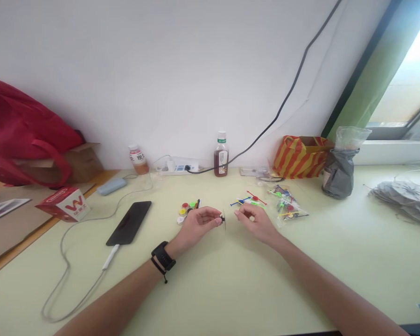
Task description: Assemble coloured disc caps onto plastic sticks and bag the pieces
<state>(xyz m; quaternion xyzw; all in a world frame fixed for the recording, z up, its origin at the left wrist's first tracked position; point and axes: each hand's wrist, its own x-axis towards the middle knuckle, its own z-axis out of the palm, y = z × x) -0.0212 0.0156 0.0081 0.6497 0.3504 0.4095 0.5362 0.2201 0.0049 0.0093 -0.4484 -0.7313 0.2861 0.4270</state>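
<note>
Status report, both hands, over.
Left hand pinching small black piece. Right hand empty, fingers curled. Colourful plastic sticks behind; nothing between.

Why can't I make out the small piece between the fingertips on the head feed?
Head view: the dark piece at the left hand is tiny and soft; wide-angle bending curves the wall cable; window glare blows out the top right; the desk is evenly lit.

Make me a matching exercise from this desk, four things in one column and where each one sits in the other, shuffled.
1. phone
2. brown bottle
3. striped bag
4. red bag

A. far left, beside a cardboard box
B. at the wall, beside the power strip
C. near the window, at the back right
D. flat, left of the left hand, cable plugged in

Pairs: 1-D, 2-B, 3-C, 4-A
</note>
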